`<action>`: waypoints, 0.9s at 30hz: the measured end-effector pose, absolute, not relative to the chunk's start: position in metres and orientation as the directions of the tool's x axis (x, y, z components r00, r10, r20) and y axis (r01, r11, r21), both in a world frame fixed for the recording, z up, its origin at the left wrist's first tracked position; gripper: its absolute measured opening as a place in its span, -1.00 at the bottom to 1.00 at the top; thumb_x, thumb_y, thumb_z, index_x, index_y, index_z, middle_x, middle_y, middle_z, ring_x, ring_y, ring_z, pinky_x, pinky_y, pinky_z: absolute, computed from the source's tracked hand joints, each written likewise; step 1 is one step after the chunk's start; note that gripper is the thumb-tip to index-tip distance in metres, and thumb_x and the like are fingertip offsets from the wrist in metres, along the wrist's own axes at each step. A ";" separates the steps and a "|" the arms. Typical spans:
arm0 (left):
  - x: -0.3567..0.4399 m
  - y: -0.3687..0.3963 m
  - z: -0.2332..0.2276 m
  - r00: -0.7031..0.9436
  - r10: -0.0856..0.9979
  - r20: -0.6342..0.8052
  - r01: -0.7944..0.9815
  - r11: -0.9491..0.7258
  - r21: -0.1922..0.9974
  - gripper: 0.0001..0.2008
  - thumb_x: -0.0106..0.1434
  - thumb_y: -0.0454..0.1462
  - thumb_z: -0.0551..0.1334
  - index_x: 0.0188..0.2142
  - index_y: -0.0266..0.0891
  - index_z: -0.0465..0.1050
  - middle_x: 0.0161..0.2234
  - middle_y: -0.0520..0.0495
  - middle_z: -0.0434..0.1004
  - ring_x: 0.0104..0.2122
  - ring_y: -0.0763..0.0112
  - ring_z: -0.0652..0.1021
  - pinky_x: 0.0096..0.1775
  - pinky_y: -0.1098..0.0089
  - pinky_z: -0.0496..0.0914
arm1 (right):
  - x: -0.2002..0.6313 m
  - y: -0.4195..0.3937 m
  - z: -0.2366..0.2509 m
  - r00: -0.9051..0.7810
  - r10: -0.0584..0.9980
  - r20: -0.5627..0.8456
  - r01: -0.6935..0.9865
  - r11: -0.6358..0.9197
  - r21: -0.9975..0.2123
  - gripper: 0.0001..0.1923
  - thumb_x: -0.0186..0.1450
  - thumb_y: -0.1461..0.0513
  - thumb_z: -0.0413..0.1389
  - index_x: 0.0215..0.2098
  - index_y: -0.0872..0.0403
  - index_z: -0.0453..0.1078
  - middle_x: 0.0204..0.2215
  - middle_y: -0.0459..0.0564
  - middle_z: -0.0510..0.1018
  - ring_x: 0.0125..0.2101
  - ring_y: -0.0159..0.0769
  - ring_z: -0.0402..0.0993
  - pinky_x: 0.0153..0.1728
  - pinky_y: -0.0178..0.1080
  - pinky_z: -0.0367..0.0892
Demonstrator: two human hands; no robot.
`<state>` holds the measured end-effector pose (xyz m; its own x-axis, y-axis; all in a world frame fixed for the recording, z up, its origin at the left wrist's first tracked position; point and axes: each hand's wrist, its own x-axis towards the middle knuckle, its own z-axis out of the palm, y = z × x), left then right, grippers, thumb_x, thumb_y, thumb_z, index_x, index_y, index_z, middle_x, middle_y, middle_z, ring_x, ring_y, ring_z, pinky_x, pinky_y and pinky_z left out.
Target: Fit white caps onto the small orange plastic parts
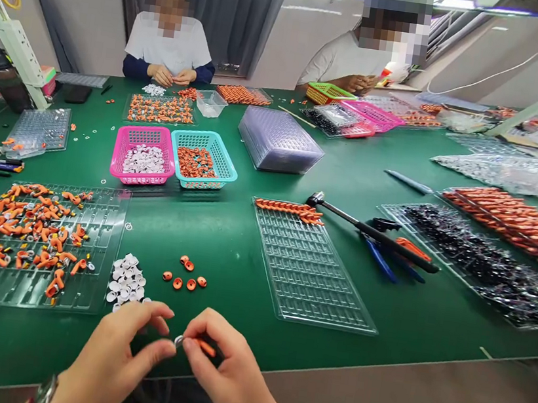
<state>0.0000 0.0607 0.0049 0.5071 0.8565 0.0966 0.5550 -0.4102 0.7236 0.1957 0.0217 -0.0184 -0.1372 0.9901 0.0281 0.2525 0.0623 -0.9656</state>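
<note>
My left hand [122, 354] and my right hand [227, 368] meet at the near edge of the green table [224, 242]. My right hand pinches a small orange part [207, 348]. A tiny white ring [178, 341] sits between the fingertips of both hands. Just beyond my hands lie a pile of white caps [126, 282] and several loose orange rings [184, 276]. A clear tray with orange parts [30, 243] lies to the left.
A clear empty tray [309, 273] holds a row of orange parts at its far end. A hammer [369, 229] and blue pliers lie to the right of it. Pink basket [144, 153] and teal basket [204, 158] stand mid-table. Two people work across the table.
</note>
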 end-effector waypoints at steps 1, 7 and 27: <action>0.004 0.072 0.008 0.542 0.829 0.135 0.601 -0.495 0.627 -0.81 0.30 -0.35 0.25 -0.09 -0.16 0.47 -0.27 0.00 0.66 -0.28 0.32 0.61 -0.22 0.38 0.49 | 0.199 0.023 -0.019 -0.107 0.994 0.020 0.242 0.045 -0.969 -0.86 0.32 0.26 0.04 -0.41 0.07 0.33 -0.48 -0.13 0.33 -0.48 -0.36 0.26 -0.46 -0.31 0.19; 0.036 0.129 0.012 0.653 0.742 0.152 0.652 -0.653 0.385 -0.78 0.29 -0.44 0.21 -0.29 -0.16 0.62 -0.33 -0.08 0.60 -0.31 0.23 0.50 -0.25 0.27 0.42 | 0.205 0.028 -0.021 -0.040 0.998 0.052 0.173 0.058 -0.983 -0.87 0.29 0.27 0.08 -0.44 0.05 0.32 -0.44 -0.10 0.35 -0.45 -0.34 0.29 -0.44 -0.31 0.25; 0.004 0.042 -0.003 0.394 0.887 -0.240 0.149 0.196 0.969 -0.80 0.13 -0.30 0.38 -0.22 -0.07 0.69 -0.31 -0.04 0.75 -0.31 0.27 0.70 -0.29 0.48 0.56 | 0.190 0.022 -0.005 -0.145 0.986 -0.085 0.112 -0.069 -0.991 -0.86 0.23 0.20 0.06 -0.47 0.06 0.24 -0.58 -0.20 0.24 -0.56 -0.41 0.12 -0.53 -0.34 0.10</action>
